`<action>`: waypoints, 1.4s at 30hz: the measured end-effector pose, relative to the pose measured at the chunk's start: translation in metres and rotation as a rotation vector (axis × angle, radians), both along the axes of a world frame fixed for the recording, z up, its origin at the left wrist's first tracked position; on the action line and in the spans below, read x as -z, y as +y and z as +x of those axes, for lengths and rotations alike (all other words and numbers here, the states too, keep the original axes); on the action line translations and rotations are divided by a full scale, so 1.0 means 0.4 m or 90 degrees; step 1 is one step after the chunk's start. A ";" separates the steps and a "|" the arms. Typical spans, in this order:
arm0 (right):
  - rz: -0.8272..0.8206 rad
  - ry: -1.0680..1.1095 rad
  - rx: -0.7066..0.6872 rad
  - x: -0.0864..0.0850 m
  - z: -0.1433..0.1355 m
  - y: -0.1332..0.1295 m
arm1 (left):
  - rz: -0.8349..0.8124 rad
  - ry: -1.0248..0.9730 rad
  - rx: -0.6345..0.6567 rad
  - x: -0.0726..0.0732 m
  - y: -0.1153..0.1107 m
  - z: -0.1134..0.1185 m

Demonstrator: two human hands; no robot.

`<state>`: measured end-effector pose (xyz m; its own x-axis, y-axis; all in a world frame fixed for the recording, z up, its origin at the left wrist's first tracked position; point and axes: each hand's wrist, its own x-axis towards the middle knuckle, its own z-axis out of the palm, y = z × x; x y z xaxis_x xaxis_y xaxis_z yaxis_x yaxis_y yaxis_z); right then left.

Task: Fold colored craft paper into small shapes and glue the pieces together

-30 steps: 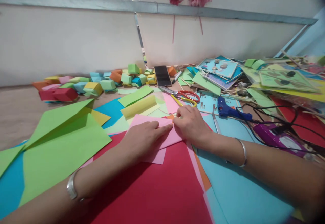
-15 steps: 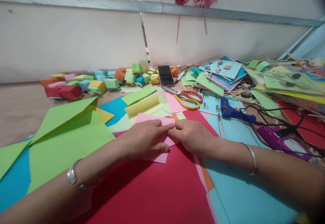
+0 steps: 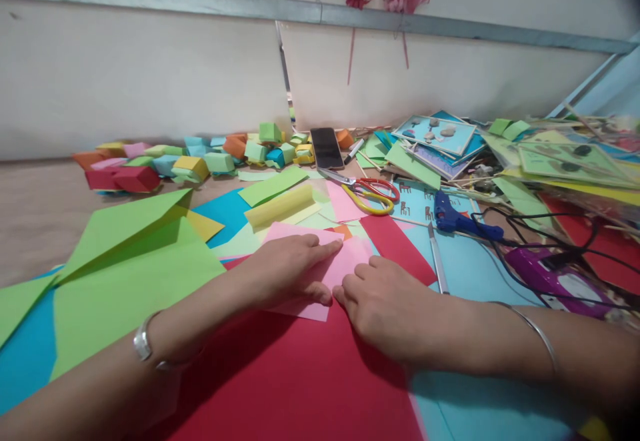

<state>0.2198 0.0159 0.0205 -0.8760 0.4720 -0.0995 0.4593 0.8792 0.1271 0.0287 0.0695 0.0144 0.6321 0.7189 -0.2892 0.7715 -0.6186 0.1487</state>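
Observation:
A pink sheet of paper [image 3: 350, 254] lies on a large red sheet [image 3: 295, 374]. My left hand [image 3: 287, 267] rests across the pink paper, index finger stretched out and thumb spread apart, pressing it down. At the paper's right edge, my right hand [image 3: 387, 301] is closed with fingers curled; its thumb comes close to my left thumb. The curled fingers hide that part of the edge. Beyond both hands lie scissors [image 3: 367, 194] with one red and one yellow handle. A slim cutter knife [image 3: 439, 261] lies right of my right hand.
Green sheets [image 3: 135, 287] spread at the left. Several small paper boxes [image 3: 220, 163] line the wall, beside a phone [image 3: 327, 148]. A blue glue gun [image 3: 465, 217], a purple device [image 3: 555, 277] and black cables occupy the right, before piled cards [image 3: 440, 137]. A light blue sheet [image 3: 480, 394] lies underneath.
My right hand has moved down and slightly right, away from the left fingertips to beside the left thumb. My left hand stays nearly in place, and more of the pink paper shows.

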 end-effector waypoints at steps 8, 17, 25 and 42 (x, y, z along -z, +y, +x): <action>0.170 0.073 0.051 0.042 -0.014 -0.028 | -0.003 -0.017 -0.001 0.014 0.005 -0.004; 0.211 -0.073 0.080 0.062 0.000 -0.077 | 0.010 0.000 -0.009 0.013 0.007 -0.006; 0.161 -0.060 0.203 0.009 -0.008 -0.049 | -0.004 -0.007 -0.002 0.012 0.005 -0.005; 0.192 -0.088 0.032 0.044 -0.013 -0.048 | 0.016 -0.007 -0.039 0.005 -0.006 0.000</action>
